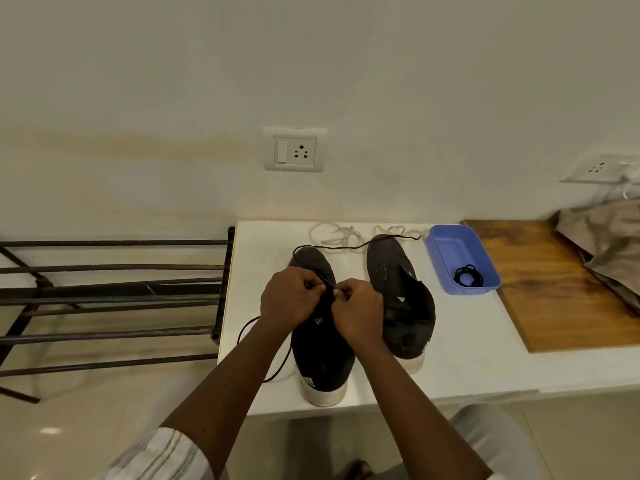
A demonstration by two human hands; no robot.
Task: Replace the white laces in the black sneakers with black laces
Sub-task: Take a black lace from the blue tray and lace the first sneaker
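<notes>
Left hand (289,299) | right hand (356,308) | both seemingly pinching black lace (283,362) | over near sneaker (322,355), black, white-soled

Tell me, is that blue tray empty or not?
Not empty: the tray holds a coiled black lace at its near end.

The black left sneaker (323,358) and right sneaker (401,299) stand side by side, toes toward the back edge of the surface (467,358), where white laces (337,233) lie. A black lace (278,363) trails from the left one; a coiled lace (468,276) lies in the blue tray (440,251).

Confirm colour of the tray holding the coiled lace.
Periwinkle blue tray, clearest in the head view.
</notes>
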